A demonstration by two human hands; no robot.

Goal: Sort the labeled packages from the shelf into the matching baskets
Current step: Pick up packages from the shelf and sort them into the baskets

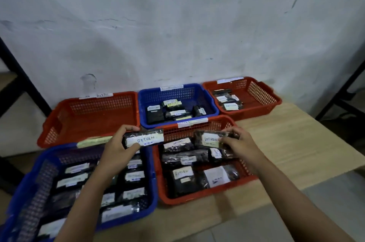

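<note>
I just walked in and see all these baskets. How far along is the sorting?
Well underway. Four baskets already hold labeled packages; the near blue basket and near red basket are fullest. The far left red basket looks empty. In hand: the left hand and right hand each hold a package whose label seems to read RETURN. The shelf is out of view, so what remains is unknown.

Two black packages labelled RETURN [143,137] [212,139] held over baskets [197,196], more packages inside
</note>
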